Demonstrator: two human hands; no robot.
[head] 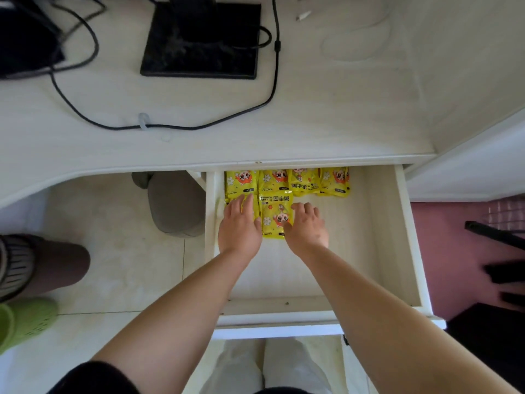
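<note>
A white drawer [369, 251] stands pulled out from under the desk. Several yellow hand-warmer packets lie flat in it: a back row [304, 182] along the rear edge and two more in front. My left hand [238, 226] rests flat, fingers straight, on the front left packet [257, 207], which it mostly hides. My right hand [308, 227] touches the right edge of the front packet [275, 217], fingers loosely bent, thumb at the packet's lower corner.
The white desk top [312, 123] carries a black monitor base [201, 41] and black cables [170, 126]. A grey stool [176, 206] stands left of the drawer. A green shoe [25, 319] and another person's leg [42, 265] are at the left.
</note>
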